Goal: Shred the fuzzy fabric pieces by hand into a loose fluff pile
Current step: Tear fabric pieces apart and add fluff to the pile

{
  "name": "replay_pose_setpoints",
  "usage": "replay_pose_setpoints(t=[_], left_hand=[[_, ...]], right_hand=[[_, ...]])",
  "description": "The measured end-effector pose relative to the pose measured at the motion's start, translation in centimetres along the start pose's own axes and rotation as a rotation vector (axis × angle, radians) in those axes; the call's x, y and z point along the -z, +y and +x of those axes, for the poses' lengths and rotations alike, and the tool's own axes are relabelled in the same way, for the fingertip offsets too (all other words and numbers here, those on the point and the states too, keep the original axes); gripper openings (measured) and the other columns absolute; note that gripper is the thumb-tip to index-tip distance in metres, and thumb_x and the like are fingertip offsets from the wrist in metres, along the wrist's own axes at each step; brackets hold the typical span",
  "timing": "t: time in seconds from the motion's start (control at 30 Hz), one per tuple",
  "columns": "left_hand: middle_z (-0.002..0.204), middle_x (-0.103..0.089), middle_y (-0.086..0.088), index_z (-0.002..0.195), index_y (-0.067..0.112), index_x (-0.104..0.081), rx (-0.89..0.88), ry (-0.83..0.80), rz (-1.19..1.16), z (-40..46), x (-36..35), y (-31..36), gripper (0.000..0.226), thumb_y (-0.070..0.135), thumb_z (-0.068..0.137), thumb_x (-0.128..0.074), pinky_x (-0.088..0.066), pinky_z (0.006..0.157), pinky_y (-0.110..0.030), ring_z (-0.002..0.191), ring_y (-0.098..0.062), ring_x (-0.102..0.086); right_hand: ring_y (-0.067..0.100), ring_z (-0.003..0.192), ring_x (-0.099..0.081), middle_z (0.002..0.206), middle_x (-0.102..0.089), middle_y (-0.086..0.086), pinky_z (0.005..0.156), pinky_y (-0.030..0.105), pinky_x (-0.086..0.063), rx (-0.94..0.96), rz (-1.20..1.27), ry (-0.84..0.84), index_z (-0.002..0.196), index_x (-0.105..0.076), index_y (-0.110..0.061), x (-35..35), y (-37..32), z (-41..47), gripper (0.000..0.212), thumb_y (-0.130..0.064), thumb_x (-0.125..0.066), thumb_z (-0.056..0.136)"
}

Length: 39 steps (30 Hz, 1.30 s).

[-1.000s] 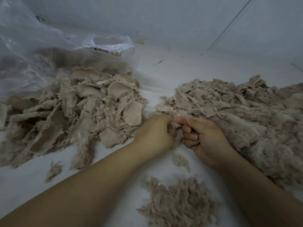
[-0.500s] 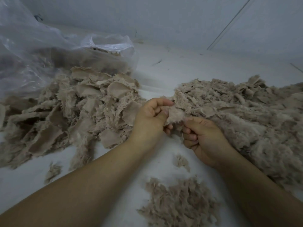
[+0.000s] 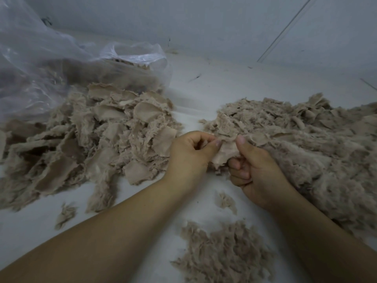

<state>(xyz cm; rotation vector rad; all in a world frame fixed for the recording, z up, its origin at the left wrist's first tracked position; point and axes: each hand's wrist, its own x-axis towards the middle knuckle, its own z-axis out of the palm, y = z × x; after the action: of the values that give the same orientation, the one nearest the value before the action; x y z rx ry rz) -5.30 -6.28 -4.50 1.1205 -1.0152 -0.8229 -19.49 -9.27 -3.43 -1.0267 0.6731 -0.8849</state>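
Note:
A beige fuzzy fabric piece (image 3: 225,154) is held between both hands at the centre. My left hand (image 3: 189,154) pinches its left edge with thumb and fingers. My right hand (image 3: 257,168) pinches its right edge, thumb on top and fingers curled below. A heap of whole fabric pieces (image 3: 98,144) lies to the left. A big pile of torn fabric and fluff (image 3: 306,144) spreads to the right, touching my right hand. A smaller fluff pile (image 3: 222,254) lies near the front between my forearms.
A clear plastic bag (image 3: 61,64) holding more fabric lies at the back left. Loose tufts (image 3: 65,214) sit on the white surface (image 3: 214,88). A grey wall rises behind.
My left hand went up to the pile's edge and came back with a fabric piece. Both hands now pinch it by opposite edges, thumbs on top.

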Motion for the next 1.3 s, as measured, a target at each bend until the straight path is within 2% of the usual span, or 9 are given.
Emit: replay_pose_setpoints(t=[0.07,0.2,0.33,0.47,0.57,0.77,0.87,1.07,1.3], left_hand=[[0.074,-0.06,-0.034,0.082,-0.003,-0.067,0.023,-0.028,-0.021,0.0,-0.1,0.0,0.017,0.012,0.089,-0.07,-0.046,0.055,-0.036,0.059,-0.025,-0.054],[0.046,-0.05,-0.009,0.069,0.004,-0.066,0.115,-0.017,-0.043,0.1,0.0,0.1,0.032,0.019,0.096,-0.06,-0.034,0.039,-0.019,0.036,-0.013,-0.04],[0.043,-0.05,-0.006,0.055,0.019,-0.065,0.163,0.029,-0.116,0.2,0.3,0.3,0.049,0.027,0.101,-0.052,-0.035,0.04,-0.022,0.036,-0.017,-0.041],[0.045,-0.054,-0.009,0.066,0.013,-0.06,0.168,0.052,-0.137,0.4,0.7,0.5,0.042,0.033,0.101,-0.049,-0.034,0.037,-0.021,0.034,-0.019,-0.043],[0.054,-0.061,-0.011,0.075,0.015,-0.06,0.237,-0.106,-0.071,0.4,0.9,0.8,0.031,0.042,0.089,-0.068,-0.037,0.036,-0.021,0.036,-0.02,-0.049],[0.051,-0.061,-0.007,0.076,0.009,-0.061,0.327,-0.454,0.152,-0.5,0.7,1.3,0.016,0.0,0.087,-0.068,-0.04,0.034,-0.019,0.034,-0.014,-0.052],[0.049,-0.057,-0.007,0.081,0.003,-0.059,0.314,-0.382,0.133,-0.3,0.7,1.7,0.005,0.001,0.085,-0.06,-0.036,0.034,-0.019,0.033,-0.017,-0.048],[0.058,-0.056,-0.014,0.089,0.006,-0.063,0.278,-0.252,-0.009,0.4,1.1,1.8,0.026,0.032,0.083,-0.068,-0.034,0.039,-0.022,0.038,-0.022,-0.046],[0.043,-0.051,0.01,0.062,0.013,-0.06,-0.007,0.037,0.297,2.0,2.7,3.2,0.027,0.002,0.087,-0.064,-0.033,0.038,-0.015,0.036,-0.003,-0.042]], right_hand=[[0.002,0.035,-0.028,0.05,-0.045,-0.006,0.035,0.015,-0.02,0.014,-0.041,0.001,0.057,-0.07,-0.028,0.0,0.2,0.0,0.029,-0.04,-0.059,0.081],[0.003,0.035,-0.026,0.05,-0.042,-0.002,0.033,0.015,-0.022,0.001,-0.062,0.031,0.075,-0.051,-0.004,0.1,0.5,0.3,0.023,-0.023,-0.063,0.079],[0.005,0.034,-0.026,0.049,-0.043,0.001,0.034,0.015,-0.022,0.014,-0.077,0.056,0.069,-0.044,-0.005,0.1,0.6,0.2,0.024,-0.016,-0.061,0.083],[0.005,0.034,-0.026,0.049,-0.043,0.002,0.034,0.015,-0.02,0.001,0.008,0.099,0.063,-0.049,-0.006,0.1,0.5,0.2,0.028,-0.011,-0.056,0.089],[0.004,0.034,-0.027,0.05,-0.042,0.002,0.034,0.015,-0.019,-0.001,0.028,0.089,0.063,-0.05,-0.008,0.1,0.3,0.2,0.023,-0.018,-0.061,0.08],[0.006,0.034,-0.028,0.048,-0.04,0.002,0.032,0.015,-0.023,0.005,0.041,0.093,0.063,-0.059,-0.004,0.3,0.4,0.3,0.038,-0.034,-0.056,0.087],[0.006,0.034,-0.028,0.05,-0.04,0.003,0.033,0.014,-0.021,0.016,0.051,0.087,0.062,-0.063,-0.009,0.3,0.4,0.3,0.034,-0.032,-0.058,0.086],[0.006,0.034,-0.028,0.05,-0.039,0.003,0.034,0.015,-0.022,0.039,-0.069,0.051,0.067,-0.047,-0.004,0.2,0.6,0.2,0.033,-0.029,-0.064,0.079],[0.005,0.034,-0.029,0.049,-0.044,0.001,0.034,0.014,-0.02,0.036,-0.063,0.049,0.066,-0.066,-0.007,0.2,0.7,0.3,0.029,-0.031,-0.06,0.08]])
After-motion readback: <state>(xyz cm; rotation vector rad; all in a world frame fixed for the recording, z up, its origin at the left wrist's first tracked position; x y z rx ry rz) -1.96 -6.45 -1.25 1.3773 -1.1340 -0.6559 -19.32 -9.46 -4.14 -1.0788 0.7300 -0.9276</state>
